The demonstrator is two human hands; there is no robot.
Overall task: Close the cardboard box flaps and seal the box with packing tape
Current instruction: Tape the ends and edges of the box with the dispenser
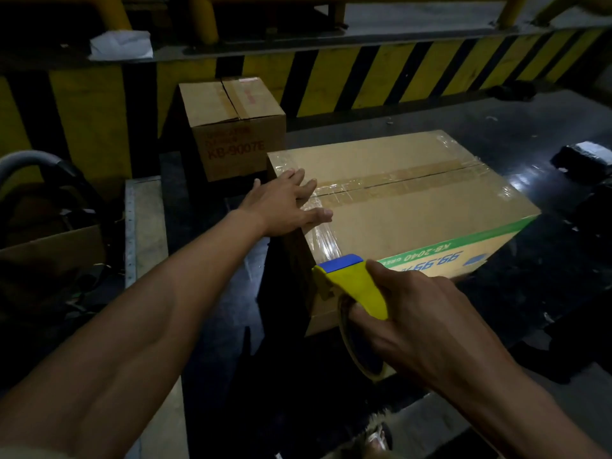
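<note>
A large cardboard box (424, 207) lies on the dark floor with its top flaps closed. Clear tape runs along the centre seam and along the near left edge. My left hand (284, 203) presses flat on the box's left top edge, fingers straight over the tape. My right hand (420, 323) grips a yellow and blue tape dispenser (351, 286) with its tape roll (361, 352), held against the box's near left corner. A shiny strip of tape (326, 240) stretches from the dispenser up over the top edge.
A smaller taped cardboard box (231, 127) stands behind to the left. A yellow and black striped barrier (397, 71) runs across the back. A cart handle (29, 160) and an open carton (53, 246) sit at the left. A dark wrapped parcel (583, 157) lies at the right.
</note>
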